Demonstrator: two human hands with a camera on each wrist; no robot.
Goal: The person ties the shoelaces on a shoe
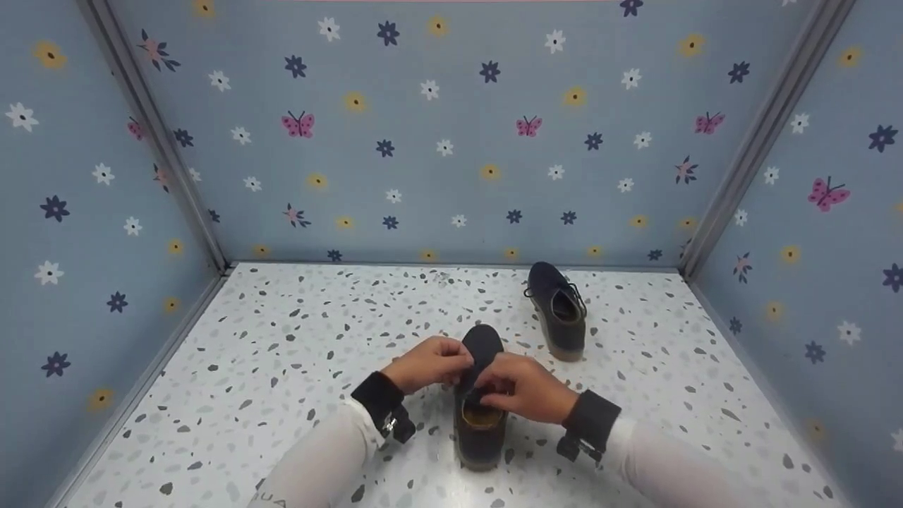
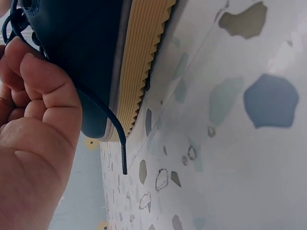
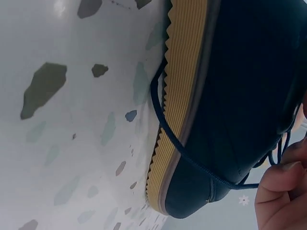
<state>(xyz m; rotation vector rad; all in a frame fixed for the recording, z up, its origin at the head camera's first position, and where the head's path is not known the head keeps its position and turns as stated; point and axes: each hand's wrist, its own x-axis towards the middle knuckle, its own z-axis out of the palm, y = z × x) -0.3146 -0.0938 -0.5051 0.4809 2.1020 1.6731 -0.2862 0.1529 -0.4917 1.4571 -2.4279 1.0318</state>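
Note:
A dark lace-up shoe with a ribbed tan sole, the near shoe (image 1: pixel 482 449), stands on the floor with its toe pointing away from me. My left hand (image 1: pixel 429 365) is at its left side and pinches a dark shoelace (image 2: pixel 114 123); the lace's loose end hangs below the fingers in the left wrist view. From the other side my right hand (image 1: pixel 530 389) pinches a lace (image 3: pixel 184 152), which trails down across the shoe's side to the sole. The hands partly cover the lacing, and the knot's form cannot be made out.
A matching second shoe (image 1: pixel 547 283), its lace tied, stands farther back to the right. White speckled flooring (image 1: pixel 296 395) lies under both shoes. Blue flowered panels (image 1: pixel 451 120) enclose the back and both sides, with grey metal strips (image 1: pixel 765 120) at the corners.

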